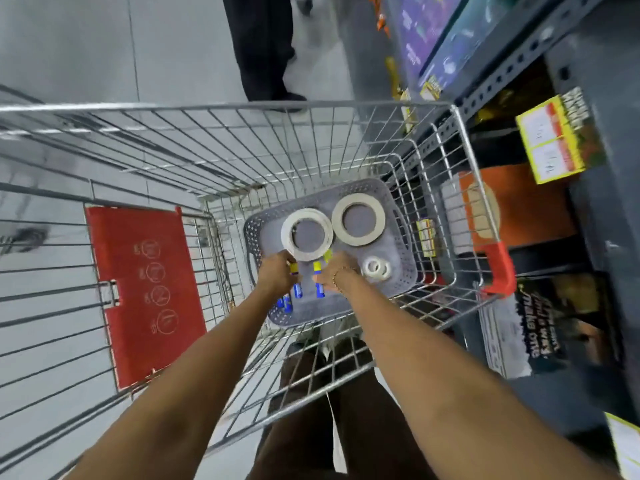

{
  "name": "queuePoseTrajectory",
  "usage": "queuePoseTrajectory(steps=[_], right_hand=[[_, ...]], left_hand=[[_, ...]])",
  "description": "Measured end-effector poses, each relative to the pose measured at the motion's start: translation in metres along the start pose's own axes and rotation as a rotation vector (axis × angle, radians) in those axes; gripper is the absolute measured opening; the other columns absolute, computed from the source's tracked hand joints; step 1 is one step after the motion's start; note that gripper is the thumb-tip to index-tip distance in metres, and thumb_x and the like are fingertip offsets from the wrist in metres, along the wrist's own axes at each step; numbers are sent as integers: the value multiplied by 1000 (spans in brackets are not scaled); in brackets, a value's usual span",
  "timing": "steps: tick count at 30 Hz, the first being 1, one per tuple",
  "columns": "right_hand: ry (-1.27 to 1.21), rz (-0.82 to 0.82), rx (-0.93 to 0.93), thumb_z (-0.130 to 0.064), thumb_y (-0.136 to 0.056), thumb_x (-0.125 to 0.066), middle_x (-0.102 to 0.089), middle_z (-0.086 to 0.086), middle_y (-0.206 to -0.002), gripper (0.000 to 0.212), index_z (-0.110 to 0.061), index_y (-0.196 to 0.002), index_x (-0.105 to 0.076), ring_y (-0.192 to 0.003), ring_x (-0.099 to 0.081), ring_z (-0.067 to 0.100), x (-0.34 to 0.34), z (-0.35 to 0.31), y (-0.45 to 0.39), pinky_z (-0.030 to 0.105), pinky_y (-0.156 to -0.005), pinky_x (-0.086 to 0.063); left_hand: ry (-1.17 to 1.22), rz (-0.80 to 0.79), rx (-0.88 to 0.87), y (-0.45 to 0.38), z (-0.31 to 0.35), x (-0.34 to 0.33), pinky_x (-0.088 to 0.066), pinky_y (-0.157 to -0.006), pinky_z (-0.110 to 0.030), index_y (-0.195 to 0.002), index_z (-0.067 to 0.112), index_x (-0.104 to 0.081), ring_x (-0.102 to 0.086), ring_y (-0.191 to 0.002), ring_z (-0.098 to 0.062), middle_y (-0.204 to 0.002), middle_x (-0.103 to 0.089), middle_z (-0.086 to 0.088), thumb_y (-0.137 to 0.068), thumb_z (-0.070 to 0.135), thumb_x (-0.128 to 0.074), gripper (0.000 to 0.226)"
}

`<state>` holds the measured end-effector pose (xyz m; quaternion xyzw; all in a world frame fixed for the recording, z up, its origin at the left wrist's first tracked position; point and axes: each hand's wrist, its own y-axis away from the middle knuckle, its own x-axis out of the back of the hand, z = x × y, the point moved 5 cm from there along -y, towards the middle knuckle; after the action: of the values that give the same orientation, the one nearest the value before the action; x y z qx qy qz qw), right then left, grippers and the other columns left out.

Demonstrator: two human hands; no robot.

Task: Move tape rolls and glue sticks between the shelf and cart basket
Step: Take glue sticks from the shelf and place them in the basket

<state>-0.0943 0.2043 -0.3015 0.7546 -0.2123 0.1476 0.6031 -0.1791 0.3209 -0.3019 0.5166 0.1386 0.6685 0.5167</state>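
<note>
Blue glue sticks with yellow bands upright in both hands, low inside grey perforated plastic basket in wire shopping cart. Left hand closed around one stick, right hand pinching another, perhaps two. Large white tape rolls flat just beyond; small rolls beside right wrist.

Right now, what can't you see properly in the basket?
Head view only:
- Left hand covers the top of one glue stick; its grip is unclear.
- Right hand hides part of another glue stick.
- More blue sticks sit partly under the left wrist; their number is unclear.
- Small tape rolls: too blurred to count surely.
- Shelf labels: unreadable.
</note>
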Motion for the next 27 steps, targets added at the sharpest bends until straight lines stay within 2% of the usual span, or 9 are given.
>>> queuePoseTrajectory(steps=[5,7,9,11,13,17,20,23,27], right_hand=[[63,67,-9,-24,-77,-75,-64,15,-125,47,-6,-117,-61,-118,-59,29,-33,-6,-28,34,-88,-52],[119,48,-26,-19,-86,-65,-60,15,-130,41,-4,-124,-57,-123,-55,28,-44,-9,-34,22,-88,-52],[320,-12,43,-11,-96,-50,-52,17,-138,38,0,-132,-49,-129,-49,27,-58,-14,-42,5,-84,-47],[430,-57,70,-11,-96,-51,-50,15,-141,38,-1,-132,-50,-131,-47,29,-67,-17,-43,22,-99,-46],[447,-56,70,-14,-92,-57,-53,12,-139,38,-4,-129,-54,-130,-49,28,-69,-17,-41,35,-100,-47],[497,-43,118,-16,-90,-56,-61,14,-130,34,-4,-121,-61,-124,-56,28,-38,-13,-43,34,-97,-49],[553,141,103,-11,-88,-56,-62,15,-127,31,-5,-119,-61,-121,-56,33,15,-3,-45,41,-93,-51],[567,279,53,-3,-90,-49,-64,20,-121,29,-3,-116,-62,-112,-60,36,60,21,-46,41,-86,-53],[562,78,-102,-12,-96,-42,-39,25,-141,46,-11,-141,-33,-128,-44,41,62,50,-45,47,-100,-44]], left_hand=[[-137,-31,-1,-21,-34,-24,-50,-84,-37,-108,6,-61,-64,-103,-34,-107,-71,-19,-76,18,-73,36],[-169,-24,-5,-22,-42,-31,-49,-86,-38,-110,4,-61,-62,-106,-36,-111,-69,-21,-76,17,-72,37],[-163,-4,2,-22,-47,-36,-49,-86,-41,-106,1,-64,-61,-106,-39,-110,-68,-24,-77,15,-71,32],[-171,21,6,-24,-49,-38,-49,-84,-42,-103,0,-65,-61,-104,-40,-109,-68,-26,-80,15,-68,28],[-211,37,25,-24,-48,-37,-49,-85,-43,-106,0,-62,-61,-105,-41,-109,-67,-27,-83,11,-62,25],[-238,75,-18,-27,-29,-31,-50,-86,-46,-109,0,-56,-62,-104,-42,-110,-64,-28,-82,-3,-53,27],[-211,64,-159,-31,4,-31,-50,-85,-42,-106,3,-59,-62,-104,-39,-112,-65,-23,-81,0,-57,25],[-190,-41,-326,-32,45,-49,-49,-87,-39,-112,7,-58,-59,-108,-36,-118,-60,-19,-83,4,-56,29],[-288,-125,-471,-28,84,-82,-45,-92,-42,-123,5,-50,-51,-116,-36,-129,-50,-19,-82,3,-59,42]])
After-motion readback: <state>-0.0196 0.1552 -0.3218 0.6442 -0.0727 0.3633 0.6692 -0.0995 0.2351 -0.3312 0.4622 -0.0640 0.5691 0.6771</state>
